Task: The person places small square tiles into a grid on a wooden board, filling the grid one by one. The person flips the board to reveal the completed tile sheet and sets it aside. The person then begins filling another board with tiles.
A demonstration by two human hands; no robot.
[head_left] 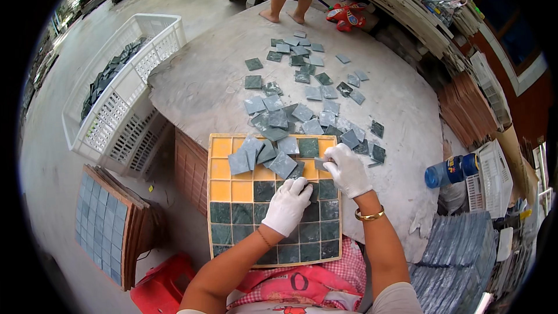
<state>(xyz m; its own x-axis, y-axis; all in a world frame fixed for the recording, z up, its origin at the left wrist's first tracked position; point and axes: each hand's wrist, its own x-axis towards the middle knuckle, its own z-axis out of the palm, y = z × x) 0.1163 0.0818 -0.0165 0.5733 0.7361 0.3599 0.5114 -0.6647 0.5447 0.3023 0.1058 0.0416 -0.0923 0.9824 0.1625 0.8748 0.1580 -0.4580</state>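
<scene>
A wooden-edged grid tray (210,221) with a yellow base lies in front of me, its near rows filled with dark green square stone tiles (242,213). My right hand (347,170), in a white glove, is closed, pinching a grey tile (320,164) above the tray's right side. My left hand (287,206), also gloved, is closed over the filled middle rows, its fingertips around a dark tile (314,191) that is partly hidden. Loose tiles (283,164) lie heaped across the tray's far cells, some overlapping. Yellow cells (221,168) show at the upper left.
More loose tiles (313,93) are scattered over the grey slab (197,70). A white crate (125,90) of dark pieces stands left, above stacked tile panels (102,221). A blue bottle (447,170) lies right. A barefoot person (285,0) stands at the far edge beside a red toy (347,16).
</scene>
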